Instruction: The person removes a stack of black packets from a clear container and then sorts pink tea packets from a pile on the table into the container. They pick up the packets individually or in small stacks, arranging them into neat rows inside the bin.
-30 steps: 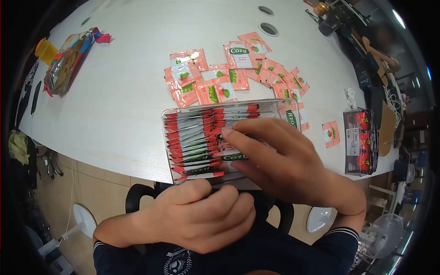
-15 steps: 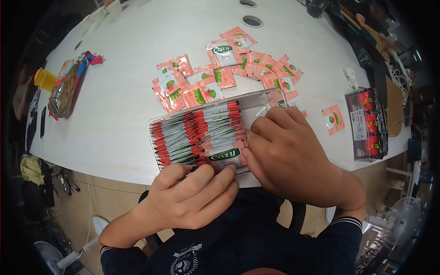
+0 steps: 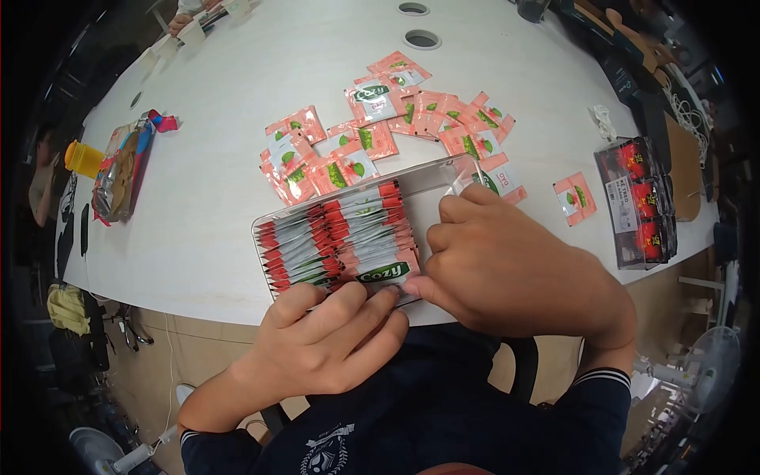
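A clear plastic box (image 3: 431,170) holds two rows of red, white and pink tea sachets (image 3: 368,229). The front sachet (image 3: 388,269) of the right row faces up with a green "Cozy" label. My left hand (image 3: 336,340) curls its fingers over the box's near side, fingertips at the lower edge of that sachet. Its thumb is hidden. My right hand (image 3: 507,273) is over the box's right part, fingers bent inward, its thumb tip at the sachet's right corner. Anything inside the right fingers is hidden. Loose pink tea sachets (image 3: 372,138) lie in a pile beyond the box.
One loose sachet (image 3: 574,198) lies right of the box, beside a dark clear-sided package (image 3: 637,206) with red items. An opened snack pack (image 3: 119,178) and a yellow-lidded container (image 3: 83,158) stand at left. A person's hand (image 3: 180,24) is near paper cups (image 3: 191,33).
My right hand has shifted slightly right, away from the sachet row, leaving more of the front sachet visible. My left hand stays at the box's near side. The whole view has shifted slightly.
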Action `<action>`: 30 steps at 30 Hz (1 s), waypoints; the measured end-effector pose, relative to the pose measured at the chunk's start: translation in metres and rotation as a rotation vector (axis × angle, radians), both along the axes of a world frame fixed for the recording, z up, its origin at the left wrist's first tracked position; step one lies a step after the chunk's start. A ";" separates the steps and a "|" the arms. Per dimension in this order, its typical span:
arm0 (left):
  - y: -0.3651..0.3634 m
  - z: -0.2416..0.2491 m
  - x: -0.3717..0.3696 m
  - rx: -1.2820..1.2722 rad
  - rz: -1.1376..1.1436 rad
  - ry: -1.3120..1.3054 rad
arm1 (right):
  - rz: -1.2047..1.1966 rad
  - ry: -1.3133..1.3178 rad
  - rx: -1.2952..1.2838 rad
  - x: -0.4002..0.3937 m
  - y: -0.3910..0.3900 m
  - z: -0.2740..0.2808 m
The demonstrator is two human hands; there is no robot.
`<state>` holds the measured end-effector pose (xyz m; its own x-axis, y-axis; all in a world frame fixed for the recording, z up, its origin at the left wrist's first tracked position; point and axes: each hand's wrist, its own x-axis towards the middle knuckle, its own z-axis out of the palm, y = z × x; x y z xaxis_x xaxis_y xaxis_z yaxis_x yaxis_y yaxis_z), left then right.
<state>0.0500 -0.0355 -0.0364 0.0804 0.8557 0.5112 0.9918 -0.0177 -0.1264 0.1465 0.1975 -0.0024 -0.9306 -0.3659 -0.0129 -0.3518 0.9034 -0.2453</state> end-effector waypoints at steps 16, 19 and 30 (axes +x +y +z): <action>0.001 0.000 -0.002 0.017 -0.010 -0.017 | 0.003 0.473 -0.253 -0.020 0.022 -0.007; 0.001 -0.001 -0.001 0.014 -0.009 -0.030 | 0.071 0.413 -0.251 -0.022 0.028 -0.007; 0.000 -0.001 0.000 0.021 0.008 -0.044 | 0.081 0.412 -0.249 -0.021 0.031 -0.009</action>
